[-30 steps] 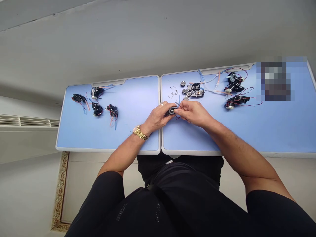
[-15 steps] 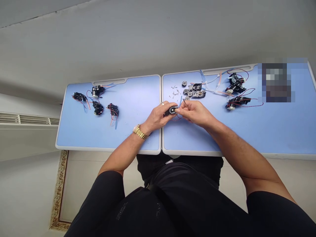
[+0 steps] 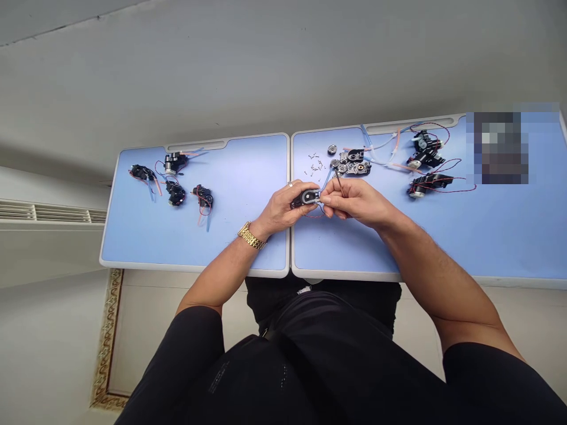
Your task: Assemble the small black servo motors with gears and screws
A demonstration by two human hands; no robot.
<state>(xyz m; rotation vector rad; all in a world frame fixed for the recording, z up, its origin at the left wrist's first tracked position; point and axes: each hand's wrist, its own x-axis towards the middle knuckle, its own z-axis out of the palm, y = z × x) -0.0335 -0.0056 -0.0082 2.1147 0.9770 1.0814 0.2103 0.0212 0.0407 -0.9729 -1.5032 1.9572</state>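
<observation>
My left hand [image 3: 283, 208], with a gold watch on its wrist, grips a small black pump-like part [image 3: 305, 198] over the inner edge of the right blue table. At the right end of that part, my right hand [image 3: 348, 199] has its thumb and index finger pinched together. A thin dark tool [image 3: 339, 182] slants up out of the right hand. A blue tube [image 3: 328, 177] and a red wire run from beside the held part. Just beyond the hands lie opened black housings with gears [image 3: 354, 168], a round metal piece [image 3: 332, 150] and several loose screws [image 3: 315, 166].
Several black motor units with tubes and wires lie on the left table [image 3: 239, 236]. More wired units [image 3: 427, 184] are at the right, joined by clear, blue and orange tubes. A blurred dark object [image 3: 500, 147] sits at the far right.
My right hand has shifted slightly right and the thin tool in it now stands out further. More of the held part's right end shows between the hands.
</observation>
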